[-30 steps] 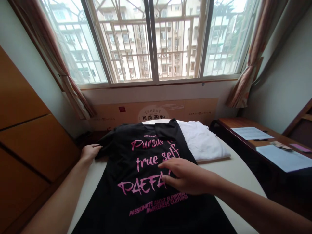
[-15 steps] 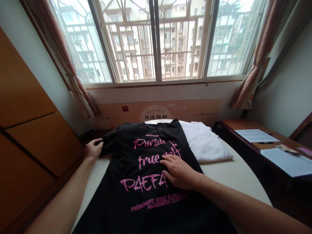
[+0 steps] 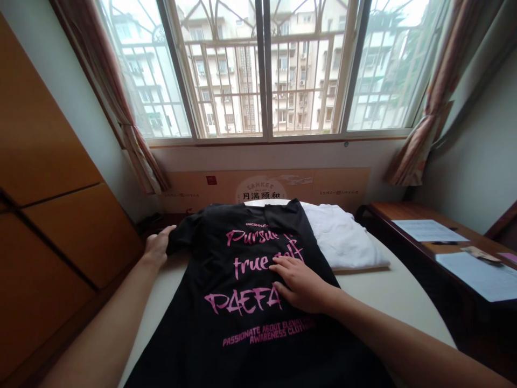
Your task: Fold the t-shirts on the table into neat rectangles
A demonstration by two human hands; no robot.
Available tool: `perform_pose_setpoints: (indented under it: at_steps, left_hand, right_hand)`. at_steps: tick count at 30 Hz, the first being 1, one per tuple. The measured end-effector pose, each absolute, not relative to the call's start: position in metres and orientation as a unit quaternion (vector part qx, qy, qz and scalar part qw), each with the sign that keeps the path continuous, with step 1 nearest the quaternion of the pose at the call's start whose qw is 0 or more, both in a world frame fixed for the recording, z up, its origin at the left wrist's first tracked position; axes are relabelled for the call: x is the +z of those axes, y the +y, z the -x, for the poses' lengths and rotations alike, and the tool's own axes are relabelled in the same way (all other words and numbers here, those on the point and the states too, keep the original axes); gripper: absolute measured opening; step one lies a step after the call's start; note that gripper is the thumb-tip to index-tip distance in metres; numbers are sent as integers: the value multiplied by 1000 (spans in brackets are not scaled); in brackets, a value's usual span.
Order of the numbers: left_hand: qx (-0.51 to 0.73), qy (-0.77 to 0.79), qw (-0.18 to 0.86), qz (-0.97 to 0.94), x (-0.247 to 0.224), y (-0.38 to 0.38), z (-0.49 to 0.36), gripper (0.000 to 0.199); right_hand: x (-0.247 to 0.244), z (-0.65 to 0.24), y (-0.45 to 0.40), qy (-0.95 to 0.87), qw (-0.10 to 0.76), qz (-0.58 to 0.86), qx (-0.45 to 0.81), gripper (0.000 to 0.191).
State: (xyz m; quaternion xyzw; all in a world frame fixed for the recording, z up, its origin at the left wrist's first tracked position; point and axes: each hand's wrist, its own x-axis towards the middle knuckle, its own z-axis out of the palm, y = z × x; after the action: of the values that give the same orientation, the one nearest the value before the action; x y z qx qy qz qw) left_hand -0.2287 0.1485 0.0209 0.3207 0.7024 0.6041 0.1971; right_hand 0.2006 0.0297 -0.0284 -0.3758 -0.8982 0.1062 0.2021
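A black T-shirt (image 3: 194, 323) with pink lettering lies spread over a round white table (image 3: 388, 291), its right side folded inward near the collar. My left hand (image 3: 159, 246) pinches the end of the sleeve at the shirt's left. Resting on the lettering at the right of the chest, my right hand (image 3: 301, 283) lies flat with its fingers somewhat apart. A folded white garment (image 3: 345, 237) sits beside the black shirt, at the table's back right.
To the right stands a dark wooden table (image 3: 407, 213) with papers (image 3: 479, 274) and a pen. Wooden cabinets (image 3: 56, 253) are on the left. A printed cardboard panel (image 3: 335, 186) leans below the barred window, between curtains.
The view has shifted slightly, moving the scene a little to the right. My left hand has turned slightly at the sleeve, while my right hand stays on the shirt.
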Motion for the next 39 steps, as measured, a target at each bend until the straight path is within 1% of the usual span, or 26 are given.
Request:
perform_pose_setpoints:
  at_steps: [3, 6, 8, 10, 13, 16, 22, 27, 31, 36, 39]
  left_hand:
    - [685, 611, 299, -261, 34, 148, 221, 14]
    - [692, 594, 284, -295, 53, 154, 200, 17]
    - [647, 618, 261, -363, 69, 162, 177, 22]
    - [575, 634, 242, -457, 85, 174, 150, 24]
    - [491, 619, 222, -571, 105, 195, 106, 17]
    - [441, 603, 216, -628, 115, 218, 66, 15]
    - [393, 581, 211, -681, 106, 257, -3, 14]
    - [356, 582, 201, -703, 94, 266, -60, 15]
    - [338, 593, 224, -695, 87, 272, -101, 18]
    - [333, 596, 266, -681, 75, 288, -137, 12]
    - [313, 586, 300, -685, 60, 288, -146, 15]
  right_hand:
    - [-28, -200, 29, -897, 203, 378, 104, 49]
    - [-28, -200, 29, -896, 206, 378, 104, 48]
    - [-28, -200, 29, -896, 210, 377, 103, 47]
    - [-30, -201, 30, -896, 214, 376, 103, 47]
    - [-32, -202, 32, -896, 213, 375, 104, 47]
    - [-34, -202, 34, -897, 214, 373, 102, 47]
    - [-35, -204, 36, -899, 225, 363, 97, 45]
    - [-32, -205, 37, -900, 217, 365, 101, 44]
    - [-33, -207, 40, -903, 216, 360, 93, 40]
    - [-37, -207, 44, -911, 196, 356, 72, 36]
    - [-36, -208, 46, -912, 191, 355, 76, 34]
